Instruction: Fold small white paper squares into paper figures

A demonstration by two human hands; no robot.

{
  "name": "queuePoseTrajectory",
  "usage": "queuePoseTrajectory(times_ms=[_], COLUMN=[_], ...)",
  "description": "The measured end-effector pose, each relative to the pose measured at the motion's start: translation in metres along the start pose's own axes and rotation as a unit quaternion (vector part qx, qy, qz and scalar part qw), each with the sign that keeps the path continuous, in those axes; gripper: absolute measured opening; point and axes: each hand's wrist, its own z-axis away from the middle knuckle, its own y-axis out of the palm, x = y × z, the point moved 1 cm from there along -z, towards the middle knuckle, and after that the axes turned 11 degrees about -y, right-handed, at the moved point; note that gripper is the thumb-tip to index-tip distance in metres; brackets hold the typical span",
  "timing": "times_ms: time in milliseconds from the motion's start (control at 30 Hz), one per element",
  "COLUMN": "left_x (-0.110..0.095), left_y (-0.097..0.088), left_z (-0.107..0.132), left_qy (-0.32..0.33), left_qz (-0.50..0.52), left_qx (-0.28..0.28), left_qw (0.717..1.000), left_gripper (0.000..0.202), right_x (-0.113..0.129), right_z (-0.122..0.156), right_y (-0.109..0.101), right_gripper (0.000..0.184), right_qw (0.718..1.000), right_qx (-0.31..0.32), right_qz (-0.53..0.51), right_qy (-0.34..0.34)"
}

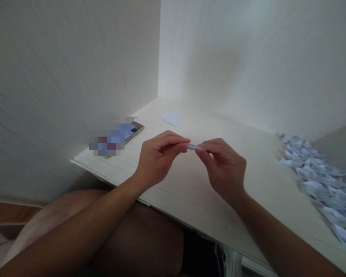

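Between my two hands, a small folded piece of white paper (195, 147) is held above the table, seen nearly edge-on. My left hand (161, 156) pinches its left end between thumb and fingers. The right end is pinched the same way by my right hand (223, 165). Both hands are closed, and the fingertips hide the ends of the paper. Farther back on the table lie a few flat white paper sheets (173, 117), slightly fanned over one another. At the right, many folded white paper pieces (320, 173) are heaped along the table's side.
A phone (137, 129), partly blurred out, lies near the left wall (103, 69). The pale table (178, 192) meets a back wall (233, 69) in a corner. My legs are under its front edge, where a clear plastic item (233, 263) shows.
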Motion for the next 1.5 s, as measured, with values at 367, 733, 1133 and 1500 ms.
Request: queuePoseTrajectory(times_ms=[367,733,1133,1500], left_x=[-0.002,-0.003,-0.004,0.001], left_y=[-0.004,-0.011,-0.014,-0.012], left_z=[-0.002,-0.006,-0.008,-0.006], left_qy=[-0.010,0.010,-0.008,-0.087], left_qz=[0.008,-0.021,-0.048,0.004], left_qx=[0.055,0.067,0.121,0.086], left_qw=[0.998,0.997,0.991,0.992], left_gripper=[0.007,0.003,0.006,0.008], right_x=[0.004,0.003,0.003,0.003], right_z=[-0.002,0.000,0.002,-0.002], right_y=[-0.001,0.002,0.002,0.000], right_gripper=[0.013,0.013,0.009,0.007], right_qw=[0.999,0.996,0.997,0.999], right_qx=[0.010,0.018,0.037,0.038], right_qz=[-0.026,-0.078,-0.058,-0.010], right_qy=[0.017,0.043,0.041,0.028])
